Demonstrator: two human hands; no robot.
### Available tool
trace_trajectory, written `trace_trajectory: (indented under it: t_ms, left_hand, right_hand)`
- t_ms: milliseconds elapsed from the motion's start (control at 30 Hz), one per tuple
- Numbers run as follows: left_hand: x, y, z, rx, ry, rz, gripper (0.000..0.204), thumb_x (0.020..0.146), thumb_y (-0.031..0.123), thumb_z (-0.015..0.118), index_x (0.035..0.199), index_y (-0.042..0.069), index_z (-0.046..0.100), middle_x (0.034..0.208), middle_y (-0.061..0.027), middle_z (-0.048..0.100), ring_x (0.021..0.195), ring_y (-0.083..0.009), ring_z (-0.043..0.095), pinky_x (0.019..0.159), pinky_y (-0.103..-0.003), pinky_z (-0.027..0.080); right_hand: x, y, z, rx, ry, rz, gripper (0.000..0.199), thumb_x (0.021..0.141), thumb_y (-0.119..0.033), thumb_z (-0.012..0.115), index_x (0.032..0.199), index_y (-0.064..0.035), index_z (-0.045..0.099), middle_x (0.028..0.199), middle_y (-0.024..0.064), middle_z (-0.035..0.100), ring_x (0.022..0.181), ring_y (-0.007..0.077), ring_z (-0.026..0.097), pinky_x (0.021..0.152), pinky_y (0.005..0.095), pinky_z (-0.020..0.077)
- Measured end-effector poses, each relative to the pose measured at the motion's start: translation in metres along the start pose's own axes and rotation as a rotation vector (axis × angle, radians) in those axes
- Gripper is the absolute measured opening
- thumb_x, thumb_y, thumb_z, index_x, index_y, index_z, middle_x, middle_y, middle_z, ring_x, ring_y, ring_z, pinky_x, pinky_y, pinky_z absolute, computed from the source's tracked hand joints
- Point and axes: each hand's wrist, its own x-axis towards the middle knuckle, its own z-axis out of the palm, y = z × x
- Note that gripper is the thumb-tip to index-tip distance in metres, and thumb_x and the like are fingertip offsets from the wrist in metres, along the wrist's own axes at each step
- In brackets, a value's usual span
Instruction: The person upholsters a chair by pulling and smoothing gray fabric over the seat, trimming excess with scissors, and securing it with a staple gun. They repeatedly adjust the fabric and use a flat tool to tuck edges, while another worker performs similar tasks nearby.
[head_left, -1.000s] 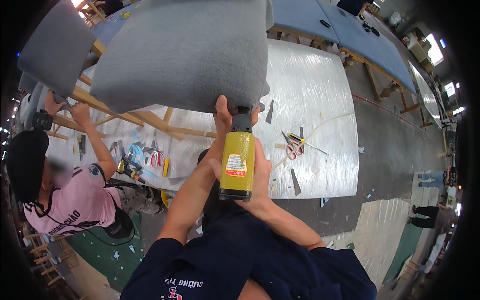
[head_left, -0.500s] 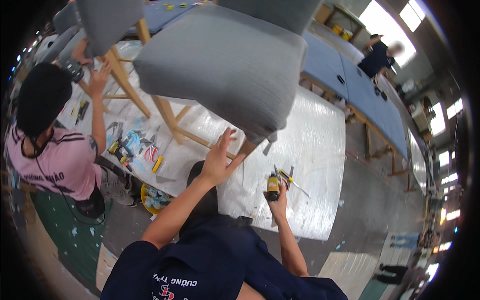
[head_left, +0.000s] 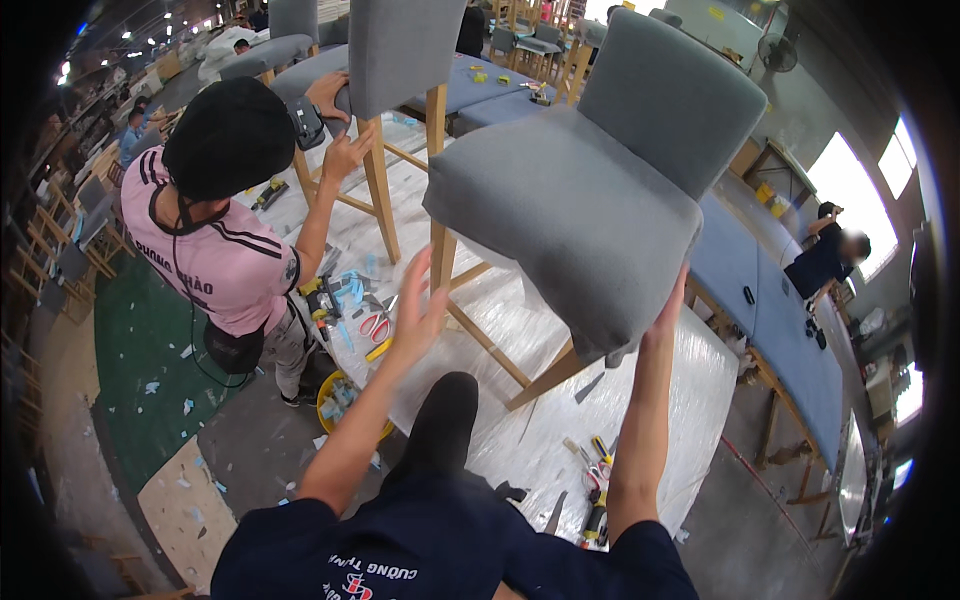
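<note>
Gray chair [head_left: 560,190] on the film-covered desk [head_left: 690,385], right in front of the person, backrest toward upper right, wooden legs below. Gray fabric covers seat and backrest; at the near corner of the seat it hangs down in a loose bunch beside the leg. Left hand [head_left: 418,318]: released, fingers spread, nothing in it, near a front leg of the chair. Right hand [head_left: 668,312]: flat-looking against the right side of the seat, touching it; fingers partly hidden, so cannot tell if it is grasping.

On the desk by the right forearm: scissors [head_left: 601,470], screwdriver [head_left: 600,447], and a yellow-and-black tool [head_left: 594,522], probably a staple gun, partly covered by the arm. Left of the chair: red-handled scissors [head_left: 375,326], yellow cutter [head_left: 379,349], blue scraps [head_left: 350,288]. Yellow bucket [head_left: 327,397] with scraps stands beside the desk. At left, a co-worker in a pink shirt [head_left: 215,262] has both hands at another gray chair [head_left: 395,60].
</note>
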Motion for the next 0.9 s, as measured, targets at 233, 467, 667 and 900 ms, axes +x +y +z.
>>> trace_trajectory:
  t_ms: [233,467,667,900]
  left_hand:
    - [0.074,0.048,0.123,-0.492,0.309,0.05,0.091,0.109,0.057,0.044,0.17,0.013,-0.006,0.177,-0.0152,-0.005,0.163,-0.0312,0.001,0.13,-0.045,0.011]
    - [0.18,0.004,0.111,-0.582,-0.282,-0.205,0.094,0.103,0.078,0.028,0.171,0.02,-0.002,0.177,-0.0107,-0.002,0.162,-0.0296,0.012,0.129,-0.045,0.021]
    - [0.103,0.004,0.114,-0.344,-0.257,0.09,0.108,0.097,0.085,0.033,0.17,0.013,0.0,0.176,-0.0187,0.009,0.162,-0.0311,0.014,0.131,-0.043,0.016]
    - [0.101,-0.015,0.132,-0.221,-0.169,0.214,0.113,0.094,0.056,0.074,0.17,0.012,0.003,0.158,-0.0217,0.047,0.155,-0.0323,0.033,0.124,-0.048,0.031]
  right_hand:
    - [-0.088,0.012,0.068,-0.058,0.324,-0.317,0.077,0.112,-0.061,0.029,0.163,-0.0034,0.027,0.165,0.021,0.035,0.147,0.0368,0.044,0.119,0.0498,0.0418]
    - [-0.098,0.053,0.075,0.085,0.251,-0.247,0.097,0.105,-0.075,0.029,0.168,-0.0051,0.006,0.173,0.0216,0.01,0.161,0.0364,0.013,0.129,0.0497,0.0233]
    - [-0.093,0.031,0.018,-0.473,0.159,0.022,0.073,0.108,-0.061,0.047,0.145,0.0014,0.05,0.129,0.0222,0.067,0.113,0.0281,0.069,0.099,0.041,0.0556]
    - [-0.11,-0.032,0.157,-1.344,-0.476,-0.726,0.02,0.099,-0.025,0.072,0.101,-0.006,0.077,0.083,0.0121,0.073,0.075,0.0249,0.069,0.069,0.0336,0.0509]
